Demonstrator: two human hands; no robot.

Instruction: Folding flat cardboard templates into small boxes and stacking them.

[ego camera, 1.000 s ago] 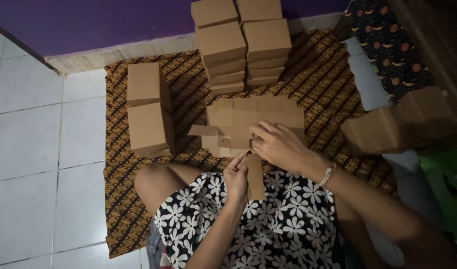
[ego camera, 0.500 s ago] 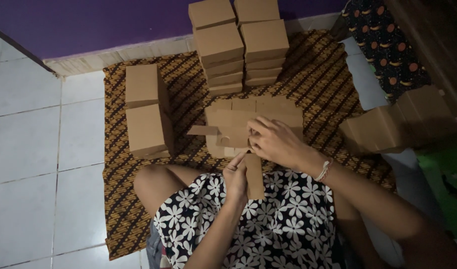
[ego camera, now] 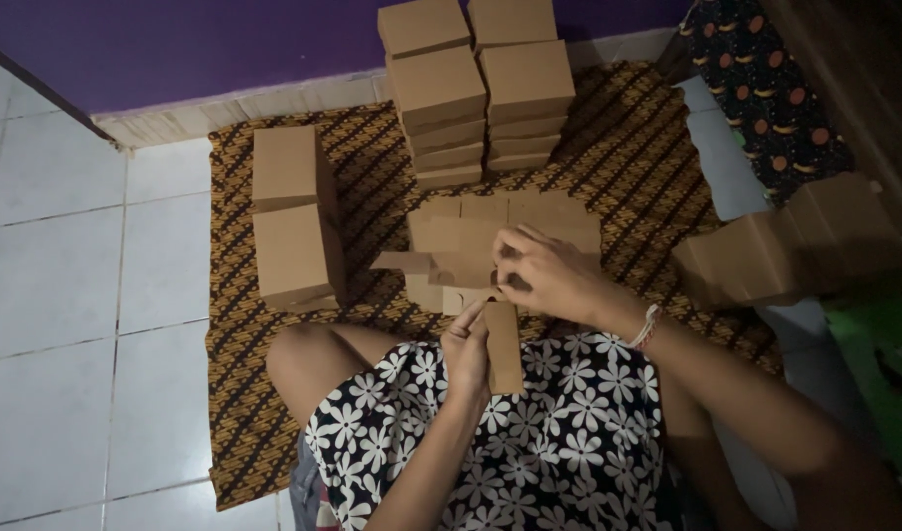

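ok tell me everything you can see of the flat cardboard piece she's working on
The flat cardboard piece is plain brown, unprinted card, an unfolded box blank with flaps and tabs sticking out at its edges. It lies on the patterned mat in front of the person's lap, below the box stacks. One long flap reaches down over the floral fabric, where the left hand pinches it. The right hand rests on its middle, fingers bent onto the card.

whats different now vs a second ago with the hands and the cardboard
Very little. The right hand has edged slightly toward the body on the flat cardboard blank; the left hand keeps hold of the narrow flap. The box stacks have not moved.
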